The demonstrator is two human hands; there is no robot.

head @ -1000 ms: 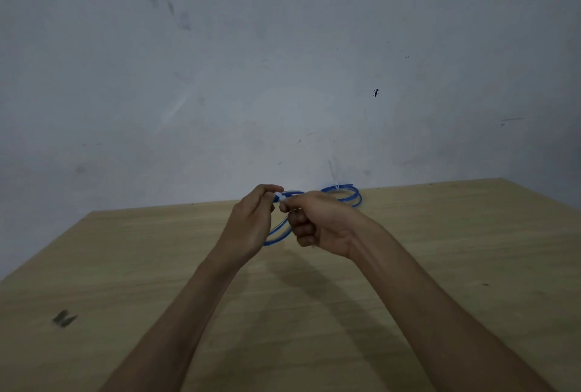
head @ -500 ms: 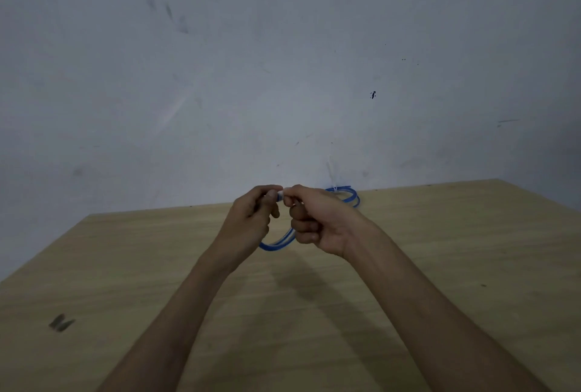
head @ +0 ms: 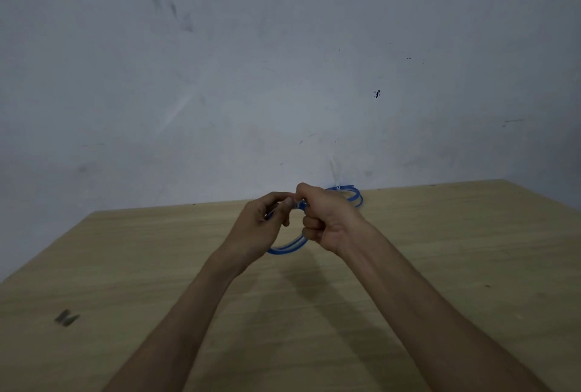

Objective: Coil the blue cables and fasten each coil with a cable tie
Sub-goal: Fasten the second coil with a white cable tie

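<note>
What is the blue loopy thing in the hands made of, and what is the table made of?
The blue cable looks like smooth, slightly glossy plastic or rubber: it bends into a neat curve and a pale line of light runs along it. The table looks like pale wood or a wood-look board with a matte finish: faint grain lines run across it, with no shine. Which one, the picture cannot settle.

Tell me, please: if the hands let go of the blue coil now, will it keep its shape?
Probably not. The held blue coil looks thin and springy, so its loops would likely open. The far coil, with a white tie, keeps its round shape.
</note>
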